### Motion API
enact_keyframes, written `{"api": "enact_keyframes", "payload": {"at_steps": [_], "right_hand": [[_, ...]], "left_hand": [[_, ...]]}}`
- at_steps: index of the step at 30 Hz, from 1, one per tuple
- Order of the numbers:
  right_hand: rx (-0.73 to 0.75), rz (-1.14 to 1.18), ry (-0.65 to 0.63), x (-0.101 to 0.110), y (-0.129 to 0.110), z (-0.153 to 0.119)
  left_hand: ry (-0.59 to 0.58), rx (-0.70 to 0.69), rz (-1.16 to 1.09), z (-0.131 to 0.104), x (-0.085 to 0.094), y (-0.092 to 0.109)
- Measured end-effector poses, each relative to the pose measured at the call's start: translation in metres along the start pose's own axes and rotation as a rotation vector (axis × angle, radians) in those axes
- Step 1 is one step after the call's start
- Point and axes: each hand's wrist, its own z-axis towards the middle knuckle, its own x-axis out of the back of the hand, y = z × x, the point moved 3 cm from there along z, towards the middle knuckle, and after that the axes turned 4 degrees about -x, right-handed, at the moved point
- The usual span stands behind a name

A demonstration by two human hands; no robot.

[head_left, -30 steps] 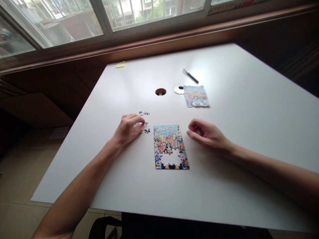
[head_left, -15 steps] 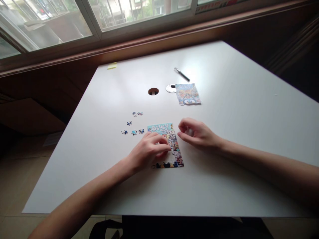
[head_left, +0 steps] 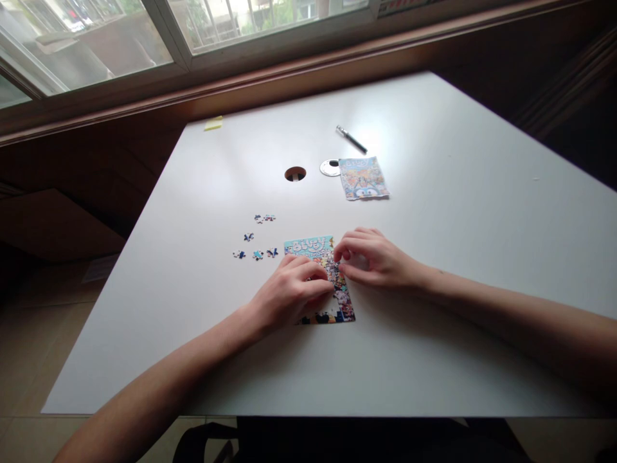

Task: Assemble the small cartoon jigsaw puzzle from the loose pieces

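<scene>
A small jigsaw puzzle [head_left: 343, 302] with a blue title band reading "Bluey" lies on the white table, mostly filled with a colourful crowd picture. Across its left and middle part rests my left hand [head_left: 294, 283], fingers bent and thumb drawn in to the fingertips; whatever is between them is hidden. My right hand [head_left: 373, 257] is at the puzzle's upper right edge, fingers curled, thumb tip a little apart from the forefinger, with nothing visible between them. Left of the puzzle lie several loose puzzle pieces [head_left: 258, 255], dark blue, white and light blue.
Behind the puzzle, a crinkled printed picture sheet [head_left: 365, 179] partly overlaps a round silver cover [head_left: 330, 168]. Beside that is a round cable hole [head_left: 295, 174] in the table [head_left: 193, 321]. A dark pen [head_left: 351, 139] and a yellow sticky note [head_left: 213, 123] lie farther back, below the window.
My right hand has moved left, from beside the puzzle to its right edge. My left hand stays over the puzzle, its fingers shifted slightly. The view has tilted a little.
</scene>
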Motion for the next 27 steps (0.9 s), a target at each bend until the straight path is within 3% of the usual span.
{"api": "enact_keyframes", "payload": {"at_steps": [14, 19, 23, 27], "right_hand": [[0.005, -0.09, -0.033, -0.002, -0.003, -0.001], [0.024, -0.135, -0.037, -0.002, -0.004, -0.002], [0.127, -0.085, -0.001, 0.0, -0.007, -0.005], [0.313, -0.066, -0.008, 0.001, -0.013, -0.009]], "left_hand": [[-0.029, -0.024, 0.082, 0.002, 0.001, 0.004], [0.046, -0.021, 0.041, 0.002, 0.011, 0.002], [0.133, 0.037, 0.034, -0.004, 0.027, -0.006], [0.059, -0.005, 0.099, -0.008, 0.026, -0.005]]}}
